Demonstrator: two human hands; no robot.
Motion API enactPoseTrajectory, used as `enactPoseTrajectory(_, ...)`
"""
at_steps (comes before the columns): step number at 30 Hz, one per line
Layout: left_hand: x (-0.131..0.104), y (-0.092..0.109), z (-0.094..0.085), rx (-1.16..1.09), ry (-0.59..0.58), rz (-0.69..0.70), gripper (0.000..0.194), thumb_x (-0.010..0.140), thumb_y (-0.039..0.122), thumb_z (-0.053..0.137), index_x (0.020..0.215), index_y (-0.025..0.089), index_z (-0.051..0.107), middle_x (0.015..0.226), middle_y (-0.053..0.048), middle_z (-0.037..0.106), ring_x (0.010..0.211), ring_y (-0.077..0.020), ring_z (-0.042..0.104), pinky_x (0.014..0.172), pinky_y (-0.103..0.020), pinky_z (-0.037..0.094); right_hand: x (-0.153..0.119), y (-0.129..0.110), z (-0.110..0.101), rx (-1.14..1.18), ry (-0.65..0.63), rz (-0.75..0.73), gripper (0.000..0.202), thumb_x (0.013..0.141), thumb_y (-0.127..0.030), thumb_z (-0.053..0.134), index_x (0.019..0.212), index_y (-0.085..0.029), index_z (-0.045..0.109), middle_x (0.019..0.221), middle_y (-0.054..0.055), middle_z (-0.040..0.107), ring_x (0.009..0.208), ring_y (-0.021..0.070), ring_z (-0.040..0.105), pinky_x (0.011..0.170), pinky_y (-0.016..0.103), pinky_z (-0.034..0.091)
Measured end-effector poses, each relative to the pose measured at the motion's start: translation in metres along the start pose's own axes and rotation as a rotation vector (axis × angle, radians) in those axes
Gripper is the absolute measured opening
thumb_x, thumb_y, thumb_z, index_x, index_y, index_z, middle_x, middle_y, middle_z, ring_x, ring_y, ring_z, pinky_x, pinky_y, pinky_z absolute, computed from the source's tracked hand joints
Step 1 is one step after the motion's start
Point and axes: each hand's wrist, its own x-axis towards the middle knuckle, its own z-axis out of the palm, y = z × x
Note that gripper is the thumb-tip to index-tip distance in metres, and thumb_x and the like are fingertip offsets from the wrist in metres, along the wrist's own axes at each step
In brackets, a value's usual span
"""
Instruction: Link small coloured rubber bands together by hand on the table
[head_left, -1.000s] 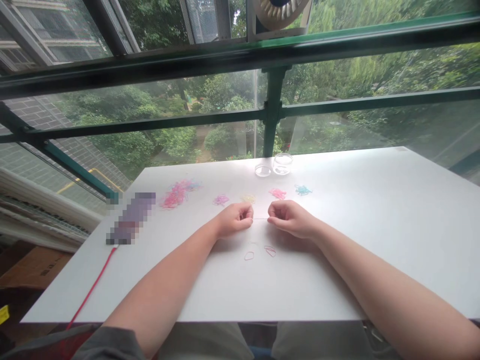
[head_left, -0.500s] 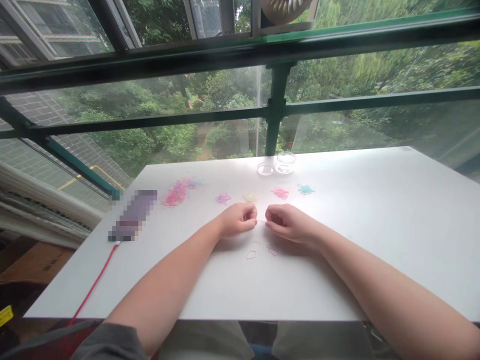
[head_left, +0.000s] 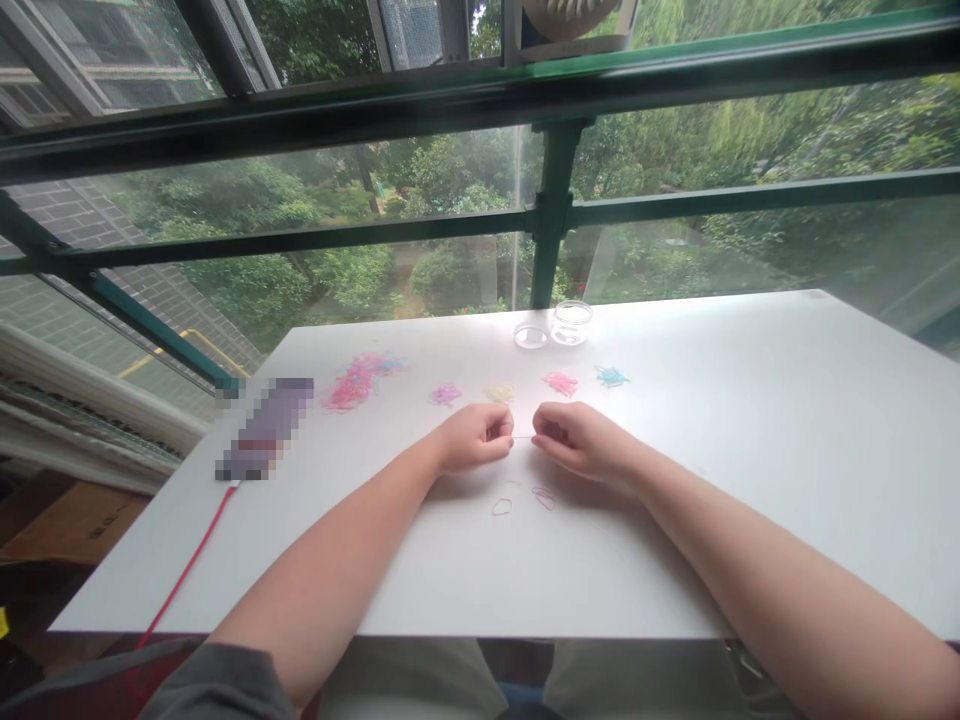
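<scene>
Between my two hands a thin band (head_left: 523, 437) is stretched just above the white table. My left hand (head_left: 480, 437) pinches its left end, with the fingers curled. The right end is pinched by my right hand (head_left: 566, 437), its fingers also curled. A few loose pink bands (head_left: 544, 498) and a single band (head_left: 502, 507) lie on the table below the hands. Behind the hands sit small piles of bands: purple (head_left: 445, 394), pale yellow (head_left: 499, 393), pink (head_left: 560, 383) and blue (head_left: 612, 376).
A larger mixed pile of bands (head_left: 361, 382) lies at the back left. Left of it is a blurred-out phone-like object (head_left: 268, 425) with a red cable (head_left: 187, 565). A clear round jar (head_left: 571, 324) and its lid (head_left: 531, 336) stand at the table's back edge (head_left: 420, 320), near the window.
The band between my hands is stretched slightly longer, and my right hand has shifted a little to the right. My left hand has hardly moved.
</scene>
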Motion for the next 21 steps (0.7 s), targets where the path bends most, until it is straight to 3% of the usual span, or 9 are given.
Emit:
enactPoseTrajectory(9, -0.001, -0.002, 0.003, -0.006, 0.031, -0.005, 0.013, 0.075, 0.029, 0.056, 0.076, 0.016, 0.057, 0.070, 0.000, 0.057, 0.062, -0.0102, 0.049, 0.057, -0.021, 0.039, -0.003, 0.012, -0.005, 0.018, 0.084, 0.031, 0.014, 0.081, -0.025, 0.049, 0.070, -0.019, 0.044, 0.059, -0.003, 0.046, 0.053, 0.0097, 0.039, 0.050, 0.023, 0.033)
enactPoseTrajectory(15, -0.002, -0.001, 0.005, 0.021, 0.059, -0.034, 0.013, 0.076, 0.029, 0.054, 0.077, 0.016, 0.058, 0.070, -0.001, 0.058, 0.063, -0.0114, 0.050, 0.059, -0.022, 0.040, -0.001, 0.012, -0.005, 0.036, 0.073, 0.025, 0.013, 0.081, -0.026, 0.049, 0.071, -0.019, 0.046, 0.060, -0.002, 0.049, 0.053, 0.0105, 0.041, 0.051, 0.023, 0.034)
enactPoseTrajectory(21, -0.004, 0.001, 0.003, 0.052, 0.041, -0.055, 0.012, 0.076, 0.028, 0.054, 0.077, 0.017, 0.058, 0.068, 0.001, 0.057, 0.061, -0.0107, 0.048, 0.055, -0.021, 0.037, -0.002, 0.028, -0.022, -0.092, 0.235, 0.137, 0.013, 0.080, -0.027, 0.049, 0.070, -0.019, 0.046, 0.060, -0.001, 0.050, 0.055, 0.0117, 0.043, 0.054, 0.024, 0.035)
